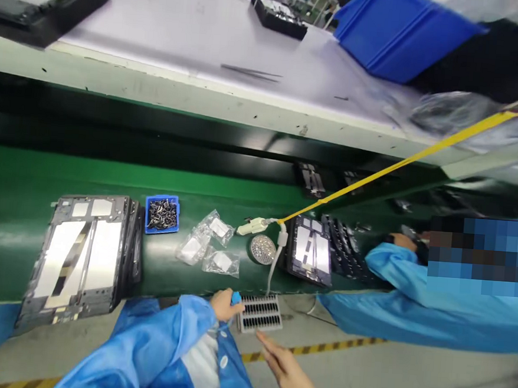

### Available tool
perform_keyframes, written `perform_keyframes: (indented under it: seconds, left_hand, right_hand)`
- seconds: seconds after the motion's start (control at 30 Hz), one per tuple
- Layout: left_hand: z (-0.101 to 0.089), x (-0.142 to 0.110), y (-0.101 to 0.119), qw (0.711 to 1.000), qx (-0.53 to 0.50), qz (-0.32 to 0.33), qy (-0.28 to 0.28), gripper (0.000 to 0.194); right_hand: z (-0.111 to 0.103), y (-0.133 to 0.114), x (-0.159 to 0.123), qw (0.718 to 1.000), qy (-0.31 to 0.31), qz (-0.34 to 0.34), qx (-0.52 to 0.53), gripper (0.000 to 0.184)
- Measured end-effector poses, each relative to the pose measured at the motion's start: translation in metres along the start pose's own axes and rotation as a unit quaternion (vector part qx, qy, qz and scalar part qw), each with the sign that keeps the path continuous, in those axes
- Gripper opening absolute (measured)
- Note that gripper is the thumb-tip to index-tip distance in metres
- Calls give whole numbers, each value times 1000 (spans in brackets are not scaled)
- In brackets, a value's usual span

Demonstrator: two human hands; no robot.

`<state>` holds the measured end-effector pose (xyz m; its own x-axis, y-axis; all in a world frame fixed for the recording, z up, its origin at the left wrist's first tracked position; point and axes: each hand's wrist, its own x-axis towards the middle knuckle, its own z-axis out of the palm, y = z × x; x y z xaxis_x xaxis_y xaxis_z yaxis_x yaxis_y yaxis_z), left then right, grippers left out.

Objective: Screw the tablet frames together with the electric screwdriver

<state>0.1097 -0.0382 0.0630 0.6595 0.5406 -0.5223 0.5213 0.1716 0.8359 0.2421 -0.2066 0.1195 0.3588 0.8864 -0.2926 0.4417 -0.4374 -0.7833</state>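
Observation:
My left hand (226, 305), below a blue sleeve, is closed at the front edge of the green bench. A small blue thing (236, 297) sticks up between its fingers and thumb; its kind I cannot make out. Lower right, my right hand (279, 360) is bare-armed, its fingers stretched out and holding nothing. A grey slotted grille (260, 313) lies below the bench edge, between and beyond both hands. On the bench ahead are several small clear bags with white labels (223, 261), a round perforated metal piece (263, 249) and a pale handheld tool (252, 226) with a cable.
To the left stands a stack of flat device panels (81, 252) beside a blue tray of screws (162, 214). More panels (311, 248) lie right. A yellow strap (398, 165) slants across. A co-worker's blue sleeve (391, 265) is at right. An upper shelf (185, 35) holds tweezers (252, 72) and a blue bin (398, 32).

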Motion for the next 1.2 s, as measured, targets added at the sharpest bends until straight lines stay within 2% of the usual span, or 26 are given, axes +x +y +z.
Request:
perform_keyframes:
  seconds: [0.03, 0.1, 0.23, 0.33, 0.4, 0.5, 0.57, 0.63, 0.7, 0.83, 1.03, 1.2]
  left_hand:
    - [-11, 2, -6, 1000, 5, 13, 13, 31]
    - [-29, 1, -16, 998, 9, 31, 46, 41]
    - [-68, -4, -22, 989, 9, 61, 132, 34]
    - [-109, 6, -10, 971, 8, 91, 220, 23]
    - [-139, 24, 7, 955, 7, 104, 279, 23]
    - [-176, 64, 35, 932, -5, 106, 345, 33]
    - [-192, 87, 49, 925, -22, 93, 368, 43]
    - [-200, 103, 56, 927, -42, 78, 364, 46]
    - [-204, 108, 60, 935, -59, 67, 343, 40]
    - [-207, 94, 69, 939, -76, 68, 329, 25]
    - [-216, 52, 90, 921, -96, 88, 366, 43]
    - [-226, 20, 94, 910, -152, 92, 375, 45]
  right_hand:
    - [3, -7, 10, 1000, 2, -4, -19, 53]
    - [16, -24, 52, 998, 44, -10, -39, 50]
    - [56, -47, 182, 990, 137, 2, -41, 46]
    - [82, -51, 255, 982, 185, 29, -26, 39]
    - [91, -52, 276, 980, 200, 19, -5, 27]
    - [96, -56, 276, 972, 225, -50, 34, 20]
    - [96, -60, 265, 961, 242, -116, 63, 22]
    - [93, -64, 254, 947, 250, -177, 93, 25]
    - [90, -66, 245, 934, 252, -221, 120, 26]
    - [88, -69, 236, 915, 261, -255, 169, 22]
    - [88, -83, 233, 899, 270, -248, 238, 17]
    - [79, -108, 234, 892, 244, -304, 229, 11]
